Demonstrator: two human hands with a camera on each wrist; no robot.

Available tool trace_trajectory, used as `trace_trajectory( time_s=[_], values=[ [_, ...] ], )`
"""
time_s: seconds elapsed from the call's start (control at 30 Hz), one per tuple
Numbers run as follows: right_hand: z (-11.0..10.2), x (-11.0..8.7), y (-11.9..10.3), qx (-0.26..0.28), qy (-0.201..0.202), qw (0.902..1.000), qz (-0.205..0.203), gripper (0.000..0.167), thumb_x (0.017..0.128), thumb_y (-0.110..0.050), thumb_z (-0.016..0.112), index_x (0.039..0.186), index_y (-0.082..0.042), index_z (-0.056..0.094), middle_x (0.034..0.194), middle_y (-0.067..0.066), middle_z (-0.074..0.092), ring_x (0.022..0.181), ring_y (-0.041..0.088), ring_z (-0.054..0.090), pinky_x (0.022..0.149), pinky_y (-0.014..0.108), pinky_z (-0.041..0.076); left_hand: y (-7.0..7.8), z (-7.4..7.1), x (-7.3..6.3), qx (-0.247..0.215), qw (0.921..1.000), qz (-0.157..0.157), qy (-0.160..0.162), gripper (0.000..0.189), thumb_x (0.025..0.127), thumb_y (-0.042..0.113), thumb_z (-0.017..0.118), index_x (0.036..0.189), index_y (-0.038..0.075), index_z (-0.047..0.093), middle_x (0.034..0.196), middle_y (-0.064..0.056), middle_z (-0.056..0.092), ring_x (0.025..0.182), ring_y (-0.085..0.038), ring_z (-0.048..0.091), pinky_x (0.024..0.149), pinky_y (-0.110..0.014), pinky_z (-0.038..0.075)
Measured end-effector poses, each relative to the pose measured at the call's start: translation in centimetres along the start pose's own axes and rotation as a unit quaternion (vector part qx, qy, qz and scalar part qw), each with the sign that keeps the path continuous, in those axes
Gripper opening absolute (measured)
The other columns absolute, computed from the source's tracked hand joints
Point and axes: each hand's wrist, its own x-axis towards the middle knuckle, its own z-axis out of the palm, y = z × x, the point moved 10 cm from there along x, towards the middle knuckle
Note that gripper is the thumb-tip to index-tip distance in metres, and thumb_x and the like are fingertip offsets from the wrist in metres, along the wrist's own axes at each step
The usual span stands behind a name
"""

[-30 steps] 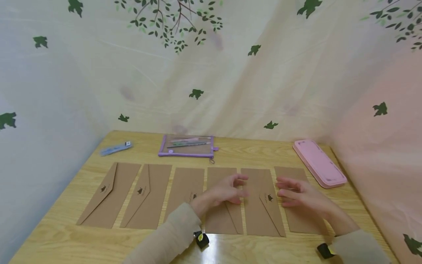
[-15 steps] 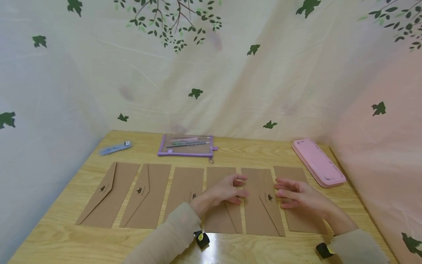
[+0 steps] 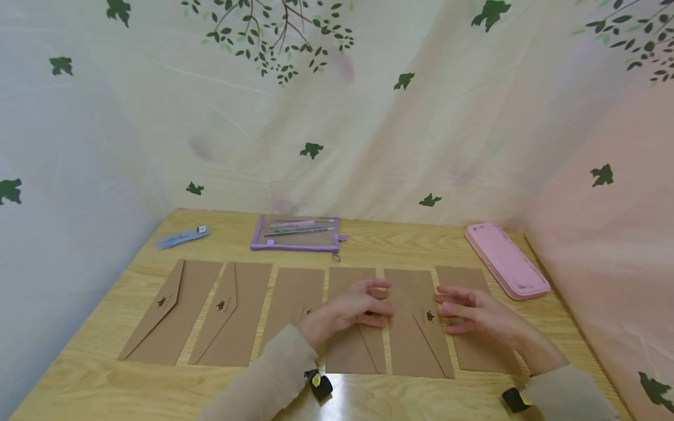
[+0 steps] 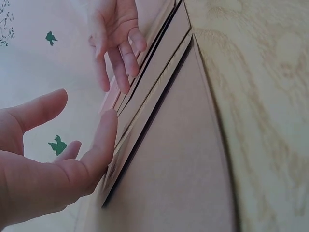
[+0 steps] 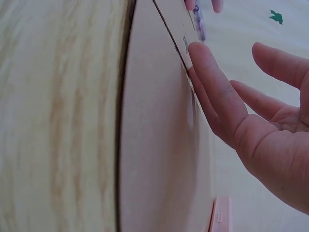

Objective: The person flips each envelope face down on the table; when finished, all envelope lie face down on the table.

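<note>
A wooden table (image 3: 411,403) before leaf-print cloth (image 3: 337,117). Six brown envelopes (image 3: 231,316) lie in a row; left hand (image 3: 350,307) and right hand (image 3: 481,310), fingers loosely extended, holding nothing, flank the fifth from left. An accidental brush might skew the spacing.

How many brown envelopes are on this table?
6 in one row: leftmost envelope, second, third, fourth partly behind left hand, fifth, sixth partly behind right hand. Any underneath would be hidden.
</note>
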Motion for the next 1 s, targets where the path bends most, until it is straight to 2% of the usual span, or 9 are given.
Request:
trace_trajectory(
  time_s=[0.13, 0.33, 0.57, 0.73, 1.0],
  values=[
    [0.03, -0.13, -0.02, 0.002, 0.001, 1.0000, 0.002, 0.069, 0.106, -0.014, 0.056, 0.154, 0.015, 0.017, 0.156, 0.040, 0.020, 0.124, 0.026, 0.058, 0.094, 0.048, 0.056, -0.04, 0.01, -0.05, -0.028, 0.9996, -0.007, -0.007, 0.064, 0.091, -0.008, 0.068, 0.149, 0.000, 0.043, 0.146, -0.023, 0.043, 0.107, -0.031, 0.066, 0.090, -0.046, 0.058],
    [0.25, -0.19, 0.15, 0.009, 0.002, 0.9998, 0.017, 0.071, 0.106, -0.017, 0.056, 0.155, 0.014, 0.016, 0.158, 0.038, 0.019, 0.127, 0.029, 0.056, 0.095, 0.049, 0.055, -0.08, 0.06, -0.06, -0.067, 0.9976, -0.012, -0.014, 0.066, 0.091, -0.013, 0.062, 0.152, -0.001, 0.038, 0.150, -0.026, 0.037, 0.118, -0.039, 0.060, 0.096, -0.050, 0.055],
    [0.08, -0.18, 0.41, 0.012, 0.008, 0.9998, 0.016, 0.069, 0.106, -0.015, 0.055, 0.155, 0.013, 0.017, 0.158, 0.037, 0.019, 0.126, 0.030, 0.056, 0.095, 0.050, 0.055, -0.26, -0.17, -0.04, -0.123, 0.9922, -0.024, -0.003, 0.068, 0.091, -0.018, 0.056, 0.154, -0.003, 0.034, 0.154, -0.031, 0.031, 0.131, -0.044, 0.049, 0.102, -0.053, 0.050],
    [0.07, -0.26, 0.48, 0.021, 0.009, 0.9997, 0.011, 0.068, 0.106, -0.015, 0.055, 0.155, 0.013, 0.017, 0.158, 0.037, 0.019, 0.124, 0.027, 0.057, 0.094, 0.051, 0.055, -0.36, -0.25, -0.17, -0.121, 0.9923, -0.025, -0.007, 0.066, 0.092, -0.019, 0.053, 0.153, -0.005, 0.033, 0.153, -0.033, 0.032, 0.136, -0.044, 0.043, 0.105, -0.053, 0.048],
    [-0.18, -0.41, 0.35, 0.017, 0.014, 0.9997, 0.012, 0.068, 0.106, -0.016, 0.056, 0.155, 0.014, 0.018, 0.158, 0.037, 0.019, 0.125, 0.026, 0.057, 0.094, 0.049, 0.056, -0.38, 0.24, -0.10, -0.117, 0.9929, -0.014, -0.014, 0.062, 0.092, -0.020, 0.051, 0.150, -0.013, 0.031, 0.149, -0.037, 0.036, 0.134, -0.044, 0.045, 0.112, -0.051, 0.042]
  ],
)
